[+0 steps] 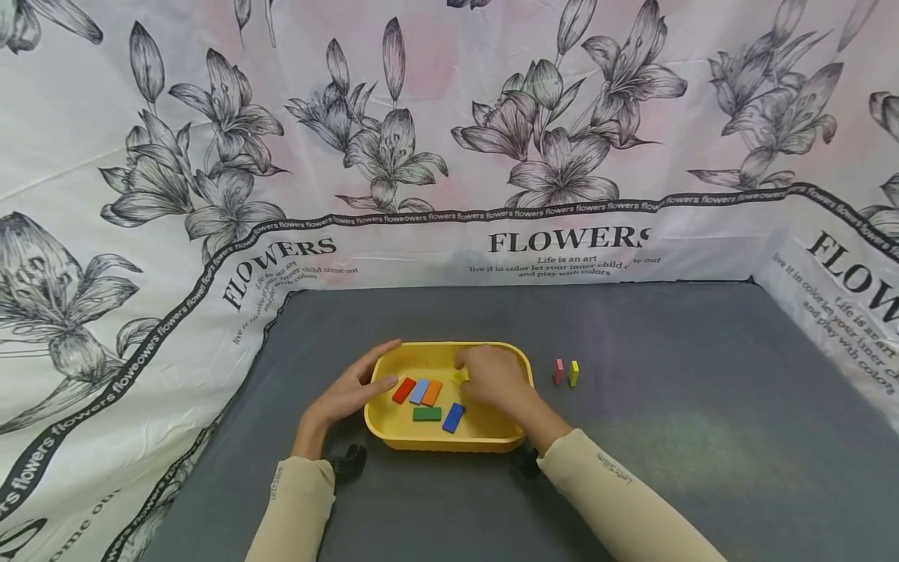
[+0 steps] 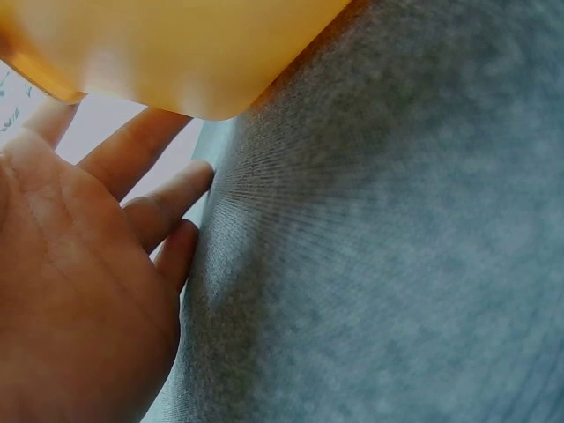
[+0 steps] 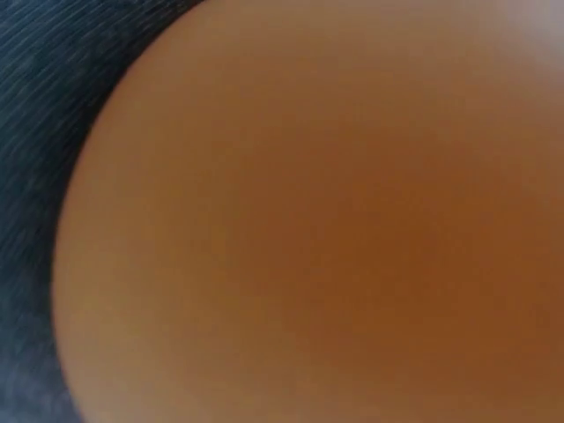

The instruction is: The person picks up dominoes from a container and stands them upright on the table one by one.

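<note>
A yellow plastic tub (image 1: 463, 445) stands on the grey table. Along its left rim lies my left hand (image 1: 349, 394), thumb over the edge and the other fingers outside; the left wrist view shows these fingers (image 2: 145, 154) extended and spread beside the tub wall (image 2: 176, 53). My right hand (image 1: 495, 378) reaches into the tub and pinches a small yellow block (image 1: 460, 376), partly hidden by the fingers. Flat on the tub floor lie a red block (image 1: 403, 390), a light blue block (image 1: 419, 391), an orange block (image 1: 431, 393), a green block (image 1: 427, 414) and a dark blue block (image 1: 453, 417).
Right of the tub, a pink block (image 1: 559, 371) and another yellow block (image 1: 573, 373) stand upright on the table (image 1: 667, 421). A flower-printed cloth (image 1: 421, 250) borders the table at the back and sides. In the right wrist view the tub's blurred wall (image 3: 308, 220) fills most of the picture.
</note>
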`<state>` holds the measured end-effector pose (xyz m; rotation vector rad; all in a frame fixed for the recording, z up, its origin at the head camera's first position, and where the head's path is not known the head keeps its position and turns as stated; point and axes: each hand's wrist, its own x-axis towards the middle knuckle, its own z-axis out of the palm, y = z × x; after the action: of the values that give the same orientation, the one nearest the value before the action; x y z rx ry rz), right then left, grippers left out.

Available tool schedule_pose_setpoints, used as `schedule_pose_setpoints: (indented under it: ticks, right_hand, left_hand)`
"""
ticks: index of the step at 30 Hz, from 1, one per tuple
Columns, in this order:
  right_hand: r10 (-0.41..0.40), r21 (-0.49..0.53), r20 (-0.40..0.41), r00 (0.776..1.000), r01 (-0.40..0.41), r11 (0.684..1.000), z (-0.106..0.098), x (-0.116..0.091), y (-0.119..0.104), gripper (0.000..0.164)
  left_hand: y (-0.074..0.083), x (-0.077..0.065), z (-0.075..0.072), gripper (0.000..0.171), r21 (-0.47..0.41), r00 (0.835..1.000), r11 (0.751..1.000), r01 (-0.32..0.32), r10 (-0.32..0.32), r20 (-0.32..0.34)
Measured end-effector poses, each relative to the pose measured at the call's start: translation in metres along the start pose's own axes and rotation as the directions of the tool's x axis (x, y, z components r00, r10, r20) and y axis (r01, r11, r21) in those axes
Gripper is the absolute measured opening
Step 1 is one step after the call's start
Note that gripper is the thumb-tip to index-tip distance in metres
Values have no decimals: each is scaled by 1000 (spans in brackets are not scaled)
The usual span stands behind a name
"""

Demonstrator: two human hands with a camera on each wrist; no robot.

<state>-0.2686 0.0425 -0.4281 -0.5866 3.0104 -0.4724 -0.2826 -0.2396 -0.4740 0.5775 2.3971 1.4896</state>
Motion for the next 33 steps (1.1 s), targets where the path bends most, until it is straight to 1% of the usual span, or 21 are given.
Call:
schedule_pose_setpoints:
  ticks: [2,6,7,11,18,22,26,30,33]
  right_hand:
    - [23,-11,-1,1000,-23,1000,2,1,-2,26]
    - [51,-34,-7,999,-51,998,4,2,-6,12]
    - [54,-41,-8,999,-54,998,5,2,-6,11]
    - [64,-61,-10,998,-65,996,7,2,-8,20]
    - [80,-130,11,997,-78,988,8,4,-13,11]
    - [66,-173,27,997,-60,983,5,3,-15,11]
    - [56,-207,55,997,-44,977,3,3,-17,15]
    - [50,-215,74,996,-33,976,3,2,-18,20]
    - [34,-194,65,997,-21,981,4,1,-17,20]
  left_hand:
    - [0,1,1,63,-1,1000,1000,1,-1,3]
    - [1,1,2,62,-6,1000,1000,5,-5,4]
    - [1,2,2,62,-7,1000,1000,5,-5,4]
    - [1,2,2,63,-9,1000,1000,3,-3,6]
    - [1,1,4,64,13,1000,1000,18,-18,-6]
    - [2,1,3,64,15,999,999,30,-30,-14]
    - [1,1,3,64,14,1000,1000,26,-25,-13]
    - [1,1,3,65,7,1000,1000,24,-24,-14]
    - [0,0,2,64,5,1000,1000,19,-19,-13]
